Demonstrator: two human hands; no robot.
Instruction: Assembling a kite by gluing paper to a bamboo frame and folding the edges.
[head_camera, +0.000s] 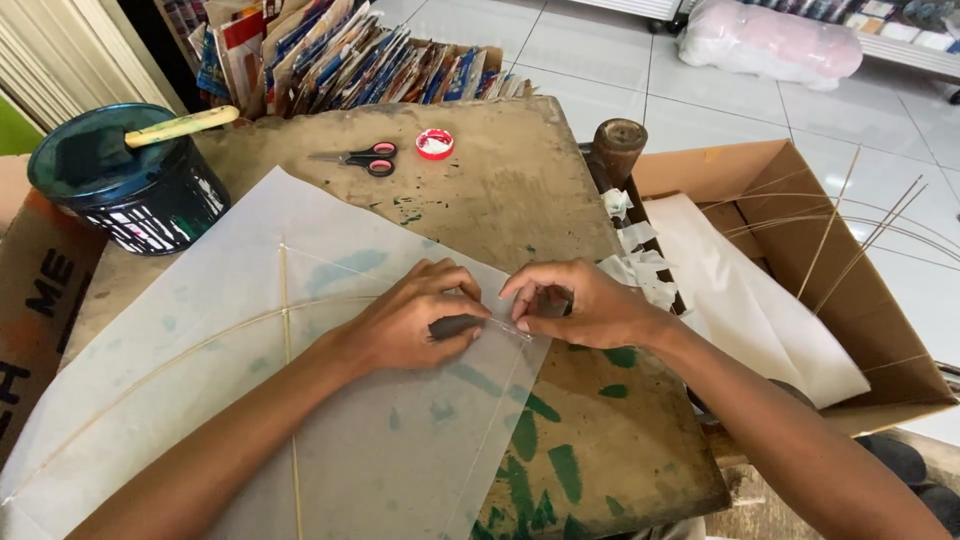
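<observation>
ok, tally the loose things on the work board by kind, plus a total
Paper kite sheet: 1
Scissors: 1
Red-rimmed cap: 1
Dark pot with brush handle: 1
Total: 4
Both hands, left hand and right hand, pinch the sheet's corner.

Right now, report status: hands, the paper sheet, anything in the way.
Left hand pressing a small dark tool on the paper sheet. Right hand pinching the sheet's corner. Scissors and paint bucket stand apart.
</observation>
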